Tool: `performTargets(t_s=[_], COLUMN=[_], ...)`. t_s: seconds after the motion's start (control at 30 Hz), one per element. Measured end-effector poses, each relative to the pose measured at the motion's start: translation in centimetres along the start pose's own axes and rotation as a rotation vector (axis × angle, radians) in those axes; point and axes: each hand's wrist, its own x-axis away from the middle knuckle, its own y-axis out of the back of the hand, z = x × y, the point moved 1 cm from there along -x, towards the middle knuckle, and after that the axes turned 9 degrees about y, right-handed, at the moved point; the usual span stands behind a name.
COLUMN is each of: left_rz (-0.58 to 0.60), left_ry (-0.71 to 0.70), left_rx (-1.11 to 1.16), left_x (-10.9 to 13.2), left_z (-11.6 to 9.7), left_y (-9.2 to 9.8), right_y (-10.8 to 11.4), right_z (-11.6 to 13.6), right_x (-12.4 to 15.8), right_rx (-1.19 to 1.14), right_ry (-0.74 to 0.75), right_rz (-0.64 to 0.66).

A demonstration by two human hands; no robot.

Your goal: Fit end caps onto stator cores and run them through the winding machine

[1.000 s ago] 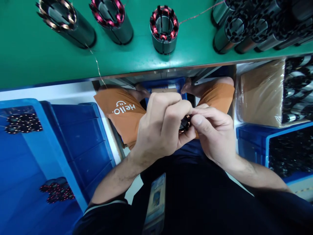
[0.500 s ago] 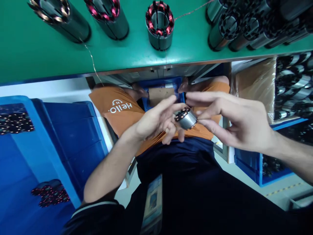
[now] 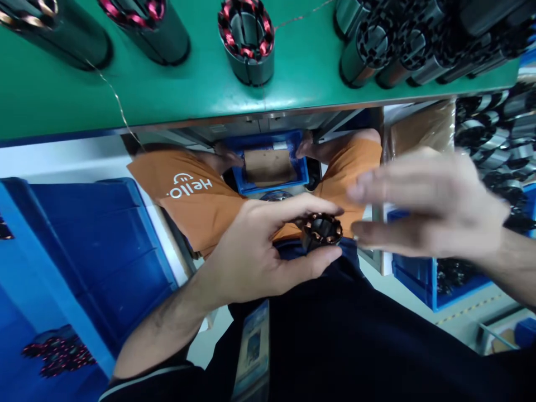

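Observation:
Between the thumb and fingers of my left hand [image 3: 268, 245] is a motor stator [image 3: 321, 230], a short cylinder with black slots and copper windings around its open end. That end faces up toward me, above my lap. My right hand [image 3: 435, 206] is just to the right of the stator, apart from it and smeared by motion. Its thumb and fingers look spread, with nothing visible between them.
On the green bench [image 3: 201, 100] stand stators with red windings [image 3: 247, 42] and a packed group of dark stators [image 3: 377, 50]. Blue bins [image 3: 104, 223] sit at left, one holding wound stators [image 3: 58, 349]. A blue tray [image 3: 270, 159] with cardboard lies between my feet.
My left hand has turned over and now grips the stator, whose wound end has swung up. My right hand has let go of it and moved off to the right.

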Motion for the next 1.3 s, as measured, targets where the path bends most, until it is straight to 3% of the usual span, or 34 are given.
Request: performTargets(t_s=[0.13, 0.2, 0.3, 0.37, 0.43, 0.57, 0.63, 0.7, 0.8, 0.87, 0.93, 0.97, 1.03, 1.17, 1.23, 1.3], left_rz=[-0.164, -0.227, -0.298, -0.312, -0.301, -0.116, -0.14, -0.22, -0.3, -0.355, -0.328, -0.292, -0.256, -0.277, -0.27, -0.299], left_ry=[-0.173, -0.224, -0.311, -0.439, -0.45, -0.065, -0.043, -0.164, -0.347, -0.393, -0.406, -0.416, -0.429, -0.207, -0.153, -0.235], left_rx=[-0.066, -0.177, -0.432, -0.568, -0.602, -0.319, -0.263, -0.301, -0.404, -0.477, -0.501, -0.5, -0.511, -0.475, -0.419, -0.427], left_x=[0.4, 0.5, 0.7, 0.6, 0.4, -0.1, -0.2, 0.0, 0.6, 1.1, 1.4, 1.4, 1.2, 0.4, 0.3, 0.5], left_z=[0.3, 0.2, -0.3, -0.5, -0.5, 0.1, 0.2, 0.2, 0.1, 0.1, 0.1, 0.2, 0.2, 0.1, -0.1, -0.2], left_y=[0.2, -0.2, -0.5, -0.5, -0.4, -0.1, 0.0, 0.0, -0.1, -0.3, -0.4, -0.5, -0.6, -0.6, -0.4, -0.2], right_y=[-0.4, -1.2, -2.3, -2.7, -2.7, -1.2, 0.0, 0.8, 0.4, -0.7, -1.8, -2.2, -2.3, -0.7, 0.2, 0.7], right_z=[-1.3, -1.5, -1.3, -0.7, 0.1, 1.7, 1.7, 0.9, -0.8, -1.4, -1.3, -1.0, 0.0, 2.2, 2.2, 1.4], right_x=[0.8, 1.7, 2.7, 2.7, 2.2, -0.1, -1.3, -2.0, -1.1, 0.3, 1.5, 1.8, 1.8, 0.0, -1.0, -1.5], right_rx=[-0.611, -0.867, -1.008, -0.913, -0.672, -0.293, -0.246, -0.34, -0.665, -0.846, -0.945, -0.935, -0.74, -0.288, -0.265, -0.363], right_ry=[-0.337, -0.587, -0.845, -0.768, -0.507, -0.132, -0.047, -0.124, -0.568, -0.835, -0.958, -0.935, -0.739, -0.362, -0.318, -0.385], right_rz=[0.669, 0.836, 0.954, 0.938, 0.863, 0.773, 0.766, 0.791, 0.886, 0.977, 1.038, 1.046, 0.99, 0.808, 0.762, 0.782])
